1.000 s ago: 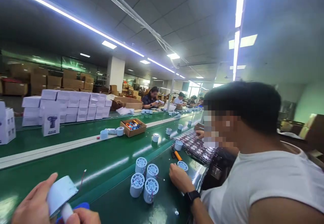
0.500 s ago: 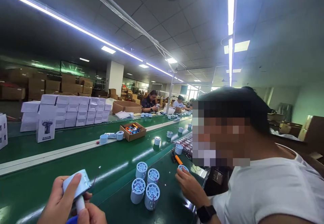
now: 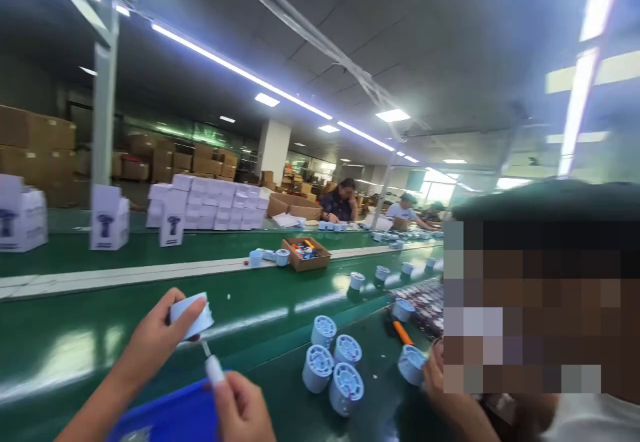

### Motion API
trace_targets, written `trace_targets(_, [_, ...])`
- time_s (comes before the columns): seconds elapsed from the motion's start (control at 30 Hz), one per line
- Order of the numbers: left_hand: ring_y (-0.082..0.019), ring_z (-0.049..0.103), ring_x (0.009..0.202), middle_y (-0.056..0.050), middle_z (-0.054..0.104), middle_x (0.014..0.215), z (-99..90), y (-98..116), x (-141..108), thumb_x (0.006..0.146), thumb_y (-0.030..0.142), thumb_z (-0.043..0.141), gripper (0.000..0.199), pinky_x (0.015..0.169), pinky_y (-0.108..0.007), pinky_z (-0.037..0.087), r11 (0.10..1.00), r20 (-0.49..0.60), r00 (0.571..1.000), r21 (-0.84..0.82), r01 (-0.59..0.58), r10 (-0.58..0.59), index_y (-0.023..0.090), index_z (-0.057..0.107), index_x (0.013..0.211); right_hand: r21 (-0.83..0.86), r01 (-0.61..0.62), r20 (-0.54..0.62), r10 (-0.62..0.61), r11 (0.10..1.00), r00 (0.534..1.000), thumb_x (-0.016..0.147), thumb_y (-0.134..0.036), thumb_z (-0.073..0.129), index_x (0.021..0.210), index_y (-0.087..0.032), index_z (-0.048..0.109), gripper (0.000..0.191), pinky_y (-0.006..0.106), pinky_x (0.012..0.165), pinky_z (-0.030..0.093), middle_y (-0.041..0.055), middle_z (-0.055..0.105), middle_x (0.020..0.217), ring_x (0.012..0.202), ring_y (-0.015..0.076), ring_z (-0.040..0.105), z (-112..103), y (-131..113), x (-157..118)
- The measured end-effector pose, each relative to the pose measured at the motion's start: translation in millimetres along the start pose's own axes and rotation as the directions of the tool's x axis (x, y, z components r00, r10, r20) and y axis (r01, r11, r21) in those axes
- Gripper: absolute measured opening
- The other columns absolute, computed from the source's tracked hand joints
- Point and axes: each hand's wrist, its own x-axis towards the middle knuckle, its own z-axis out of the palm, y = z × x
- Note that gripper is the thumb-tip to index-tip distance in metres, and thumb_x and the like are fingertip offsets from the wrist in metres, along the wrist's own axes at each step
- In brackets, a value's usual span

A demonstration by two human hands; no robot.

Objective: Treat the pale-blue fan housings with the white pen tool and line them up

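My left hand (image 3: 159, 325) is closed around a light-blue plastic housing (image 3: 193, 317), thumb across its face. Just below it, my right hand (image 3: 245, 405) grips a screwdriver (image 3: 214, 369) by its white handle, its thin metal shaft pointing up toward the housing. Whether the tip touches the housing I cannot tell. A blue tray (image 3: 170, 409) lies under my hands, with something small and pale in it. To the right stand several light-blue round housings (image 3: 320, 369), grouped upright on the dark green surface.
A co-worker's hand (image 3: 440, 379) holds another round housing (image 3: 413, 365) at the right, near an orange-handled tool (image 3: 403, 333). More housings (image 3: 357, 281) sit along the green belt (image 3: 150, 289). A cardboard box (image 3: 307, 262) holds small parts. White cartons (image 3: 215, 202) are stacked beyond.
The view has swung left, so things appear farther right. The screwdriver has drawn away from the housing, exposing its shaft, and my hands are farther apart. The co-worker leans closer.
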Motion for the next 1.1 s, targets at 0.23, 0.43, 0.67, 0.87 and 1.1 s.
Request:
trace_targets(0.23, [-0.027,0.056,0.091,-0.008,0.057,0.095,-30.1,-47.0,0.1,0.069,0.041,0.063,0.041,0.08,-0.035,0.042,0.724,0.088,0.996,0.689,-0.044,-0.024,0.02,0.052,0.103,0.058,-0.028,0.07,0.023,0.998,0.997,0.083,-0.059,0.051,0.105,-0.015,0.066,0.051,0.025,0.069,0.046,0.0049,0.062,0.083,0.078,0.0192,0.056,-9.9,6.7,-4.8])
trace_targets(0.43, [-0.031,0.044,0.112,-0.011,0.052,0.118,-33.4,-39.3,-8.6,0.069,0.042,0.064,0.055,0.095,-0.04,0.036,0.701,0.178,0.98,0.711,-0.063,-0.092,0.025,0.058,0.121,0.044,-0.046,0.024,0.045,0.998,0.999,0.075,-0.054,0.065,0.089,-0.017,0.06,0.04,0.022,0.049,0.04,-0.0025,0.052,0.062,0.052,0.0132,0.047,-12.5,14.1,-12.3])
trace_targets(0.67, [-0.031,0.054,0.092,-0.013,0.061,0.096,-87.7,30.1,-58.6,0.076,0.045,0.051,0.032,0.074,-0.037,0.04,0.614,0.036,0.987,0.787,0.067,-0.154,0.02,0.061,0.093,0.172,-0.024,0.254,-0.021,0.985,0.967,0.084,-0.054,0.056,0.088,-0.017,0.059,0.037,0.028,0.059,0.049,0.0024,0.06,0.07,0.062,0.0177,0.059,1.5,4.3,-17.9])
trace_targets(0.87, [-0.04,0.05,0.095,-0.02,0.057,0.097,-152.3,-0.6,-146.7,0.079,0.045,0.035,0.046,0.074,-0.044,0.04,0.161,-0.319,0.937,0.926,0.34,-0.143,0.011,0.059,0.1,0.143,-0.011,0.337,-0.038,0.99,0.941,0.088,-0.051,0.053,0.089,-0.018,0.058,0.033,0.028,0.063,0.047,0.0012,0.059,0.071,0.065,0.0171,0.058,5.2,7.8,-17.2])
trace_targets(1.1, [-0.038,0.047,0.092,-0.018,0.054,0.099,-189.6,-48.1,-181.3,0.079,0.037,0.033,0.045,0.079,-0.045,0.039,0.128,-0.295,0.948,0.942,0.31,-0.123,0.015,0.066,0.101,0.168,-0.034,0.374,-0.032,0.985,0.927,0.086,-0.052,0.055,0.087,-0.019,0.058,0.033,0.03,0.062,0.046,0.0018,0.059,0.07,0.064,0.0187,0.057,7.0,5.6,-16.7])
